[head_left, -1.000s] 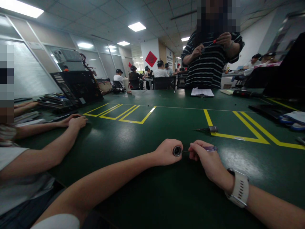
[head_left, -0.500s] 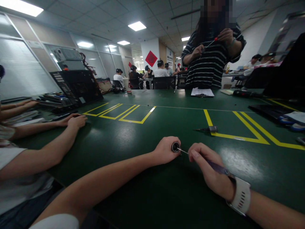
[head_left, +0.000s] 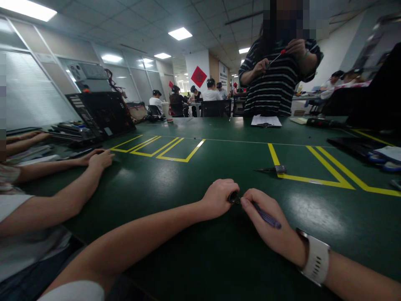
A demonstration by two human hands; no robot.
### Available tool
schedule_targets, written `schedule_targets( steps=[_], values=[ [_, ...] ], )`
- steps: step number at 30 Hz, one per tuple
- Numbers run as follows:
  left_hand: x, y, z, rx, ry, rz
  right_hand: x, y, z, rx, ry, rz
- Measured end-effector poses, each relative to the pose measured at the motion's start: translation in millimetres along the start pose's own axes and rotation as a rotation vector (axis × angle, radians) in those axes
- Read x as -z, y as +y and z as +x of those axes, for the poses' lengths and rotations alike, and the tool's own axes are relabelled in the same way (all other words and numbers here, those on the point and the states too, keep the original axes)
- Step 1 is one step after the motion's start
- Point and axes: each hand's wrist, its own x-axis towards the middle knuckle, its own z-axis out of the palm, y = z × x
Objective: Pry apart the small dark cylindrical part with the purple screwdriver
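Observation:
Near the middle of the green table (head_left: 175, 259), my left hand (head_left: 217, 198) is wrapped round a small dark cylindrical part (head_left: 232, 197). Its round, hollow end faces my right hand; the rest is hidden in my palm. A screwdriver with a translucent purple handle (head_left: 270, 219) is gripped in my right hand (head_left: 280, 242), which wears a pale-strapped watch. My right fingertips are close beside the cylinder's open end, and the screwdriver's tip is hard to make out there. Beyond them lies another dark cylinder with a thin pointed end (head_left: 280, 169), resting across yellow tape.
Yellow tape outlines (head_left: 175, 159) mark the tabletop. A co-worker's hands (head_left: 102, 159) rest at the left. Opposite stands a person in a striped top (head_left: 269, 92), behind a clipboard with paper (head_left: 266, 121). A paper cup (head_left: 168, 113) and black computer case (head_left: 106, 113) stand farther back.
My right hand has moved left, close to my left hand, and more of the purple handle shows. The cylinder's open end has turned slightly toward the right and down.

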Motion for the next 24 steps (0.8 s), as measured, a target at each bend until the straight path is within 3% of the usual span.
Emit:
schedule_targets(
  steps=[5,10,12,18,21,24],
  values=[
    [2.6,1,0,0.014,-0.016,-0.059,4,13,7,-0.210,0.007,0.325],
    [2.5,0,1,0.043,-0.003,-0.163,2,22,9,-0.282,0.036,0.561],
    [1.9,0,1,0.066,0.004,-0.165,2,19,8,-0.264,0.047,0.508],
    [1.9,2,1,0.075,-0.013,-0.050,0,1,0,-0.057,0.016,0.050],
    [2.8,3,1,0.058,-0.024,0.002,1,2,2,-0.085,-0.010,0.077],
    [3.4,2,0,0.056,-0.034,-0.019,3,10,7,-0.203,-0.003,0.276]
  ],
)
